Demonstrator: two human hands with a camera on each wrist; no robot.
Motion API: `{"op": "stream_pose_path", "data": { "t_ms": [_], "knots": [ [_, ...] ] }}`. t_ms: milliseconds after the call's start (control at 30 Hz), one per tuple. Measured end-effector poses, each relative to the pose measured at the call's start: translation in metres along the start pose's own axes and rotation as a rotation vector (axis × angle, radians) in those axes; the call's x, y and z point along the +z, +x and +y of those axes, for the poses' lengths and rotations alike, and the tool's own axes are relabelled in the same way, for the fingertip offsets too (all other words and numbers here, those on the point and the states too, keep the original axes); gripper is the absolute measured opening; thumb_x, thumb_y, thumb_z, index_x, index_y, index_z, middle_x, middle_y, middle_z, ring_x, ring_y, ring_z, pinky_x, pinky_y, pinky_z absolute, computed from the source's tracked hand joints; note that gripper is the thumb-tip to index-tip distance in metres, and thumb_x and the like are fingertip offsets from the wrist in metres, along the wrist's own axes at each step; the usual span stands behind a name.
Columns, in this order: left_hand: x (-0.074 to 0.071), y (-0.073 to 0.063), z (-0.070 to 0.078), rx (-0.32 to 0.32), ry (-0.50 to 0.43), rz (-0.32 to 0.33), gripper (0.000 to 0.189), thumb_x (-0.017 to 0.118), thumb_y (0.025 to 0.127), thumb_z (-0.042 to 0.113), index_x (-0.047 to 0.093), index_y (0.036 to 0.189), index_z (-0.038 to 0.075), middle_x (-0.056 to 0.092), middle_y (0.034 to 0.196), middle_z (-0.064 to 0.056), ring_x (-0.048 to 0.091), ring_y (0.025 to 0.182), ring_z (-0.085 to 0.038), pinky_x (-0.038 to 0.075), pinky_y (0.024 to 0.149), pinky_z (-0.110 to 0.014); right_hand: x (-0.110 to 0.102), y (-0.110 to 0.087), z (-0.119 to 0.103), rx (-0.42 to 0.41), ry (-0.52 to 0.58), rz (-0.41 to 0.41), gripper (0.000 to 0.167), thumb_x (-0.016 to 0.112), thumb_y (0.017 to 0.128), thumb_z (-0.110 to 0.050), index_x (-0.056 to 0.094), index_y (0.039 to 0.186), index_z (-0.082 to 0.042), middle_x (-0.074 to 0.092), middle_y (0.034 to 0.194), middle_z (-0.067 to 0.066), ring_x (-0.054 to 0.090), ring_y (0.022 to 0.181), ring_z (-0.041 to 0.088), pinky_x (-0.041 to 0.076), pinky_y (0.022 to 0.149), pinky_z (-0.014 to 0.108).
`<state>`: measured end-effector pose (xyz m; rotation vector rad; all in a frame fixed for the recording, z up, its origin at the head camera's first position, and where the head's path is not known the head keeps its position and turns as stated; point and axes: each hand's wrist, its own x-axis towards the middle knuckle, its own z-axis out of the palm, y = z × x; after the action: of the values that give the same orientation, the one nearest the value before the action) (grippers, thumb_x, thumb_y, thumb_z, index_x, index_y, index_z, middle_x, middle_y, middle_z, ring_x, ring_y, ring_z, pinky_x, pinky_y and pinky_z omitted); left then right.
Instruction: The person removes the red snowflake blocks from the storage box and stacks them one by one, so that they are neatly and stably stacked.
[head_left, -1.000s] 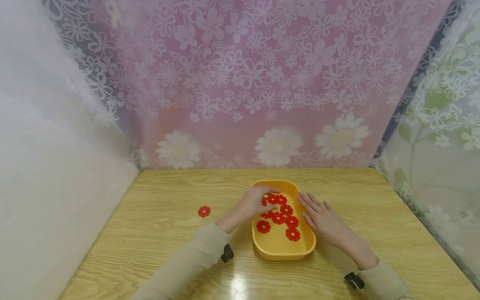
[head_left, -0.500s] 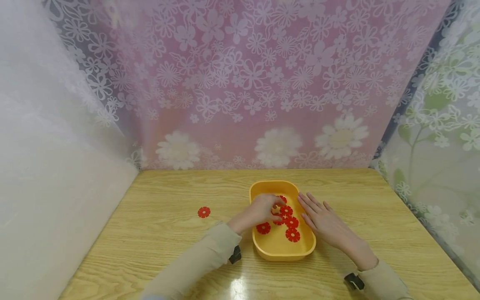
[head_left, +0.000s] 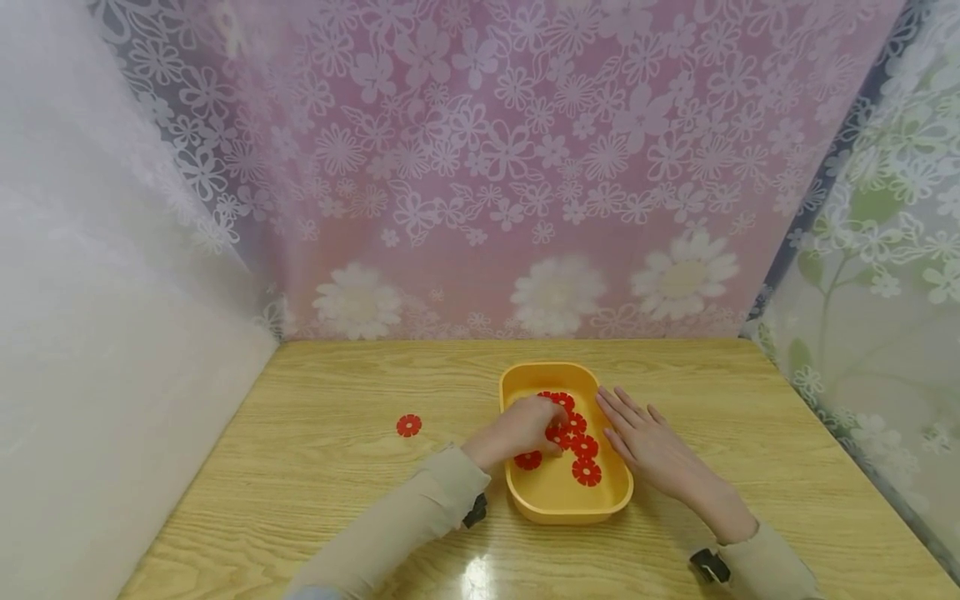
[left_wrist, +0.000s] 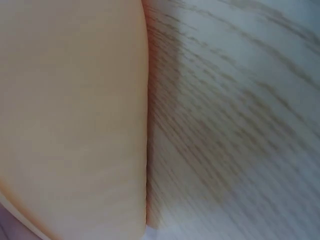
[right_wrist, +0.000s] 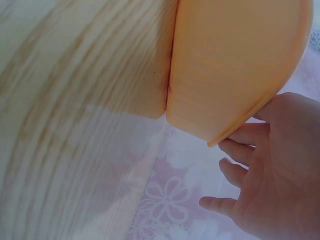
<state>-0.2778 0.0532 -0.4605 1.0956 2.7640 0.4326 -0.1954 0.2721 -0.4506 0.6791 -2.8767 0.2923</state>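
A yellow plastic tray [head_left: 567, 502] with rounded corners stands on the wooden table, and several red notched flower-shaped discs [head_left: 587, 472] lie inside it. My left hand [head_left: 521, 429] reaches in over the left rim, fingers bent down among the discs and thumb apart from them. The fingertips are partly hidden, and I cannot tell whether they pinch a disc. My right hand [head_left: 652, 442] lies along the right rim with straight fingers. In the right wrist view, the fingers [right_wrist: 235, 175] are spread, with the upper ones at the tray's rim [right_wrist: 240, 125].
One red disc [head_left: 408, 426] lies by itself on the table [head_left: 337, 467], left of the tray. Flower-patterned cloth [head_left: 480, 167] hangs behind the table and at its right side. The left wrist view shows the tray's outer wall [left_wrist: 75, 120] against the wood.
My left hand has moved right and nearer to me inside the tray, from the back-left discs to the middle ones. My right hand has stayed at the rim.
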Motion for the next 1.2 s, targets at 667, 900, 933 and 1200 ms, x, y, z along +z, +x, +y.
{"op": "stream_pose_path", "data": {
  "t_ms": [667, 900, 933, 1200],
  "knots": [
    [0.003, 0.002, -0.004, 0.034, 0.027, 0.047, 0.042, 0.089, 0.079, 0.032, 0.074, 0.115, 0.016, 0.066, 0.109, 0.004, 0.06, 0.097, -0.008, 0.049, 0.089, -0.02, 0.003, 0.0, 0.001, -0.004, -0.022, 0.019, 0.056, 0.055, 0.104, -0.02, 0.039, 0.154, 0.0, 0.036, 0.16, 0.018, 0.032, 0.147, 0.04, 0.032, 0.109, 0.07],
    [-0.007, -0.002, -0.005, 0.061, -0.032, 0.064, 0.043, 0.088, 0.08, 0.028, 0.074, 0.118, 0.015, 0.067, 0.112, 0.003, 0.06, 0.1, -0.012, 0.05, 0.093, -0.024, 0.002, -0.001, -0.001, -0.021, -0.022, 0.032, 0.055, 0.056, 0.104, -0.019, 0.041, 0.153, 0.001, 0.038, 0.159, 0.019, 0.034, 0.146, 0.041, 0.034, 0.108, 0.07],
    [-0.009, -0.003, -0.005, 0.063, -0.048, 0.067, 0.043, 0.088, 0.08, 0.027, 0.074, 0.118, 0.014, 0.067, 0.114, 0.002, 0.061, 0.104, -0.013, 0.05, 0.094, -0.025, 0.002, -0.001, -0.001, -0.021, -0.019, 0.033, 0.055, 0.055, 0.104, -0.018, 0.04, 0.153, 0.002, 0.038, 0.159, 0.019, 0.034, 0.146, 0.042, 0.034, 0.108, 0.07],
    [-0.024, -0.016, -0.008, 0.06, -0.132, 0.088, 0.044, 0.087, 0.082, 0.023, 0.072, 0.122, 0.015, 0.065, 0.118, 0.002, 0.059, 0.111, -0.014, 0.05, 0.098, -0.024, -0.001, 0.0, -0.004, -0.01, -0.007, 0.035, 0.055, 0.056, 0.104, -0.018, 0.04, 0.153, 0.002, 0.038, 0.159, 0.019, 0.034, 0.146, 0.043, 0.033, 0.108, 0.071]
  ]
}}
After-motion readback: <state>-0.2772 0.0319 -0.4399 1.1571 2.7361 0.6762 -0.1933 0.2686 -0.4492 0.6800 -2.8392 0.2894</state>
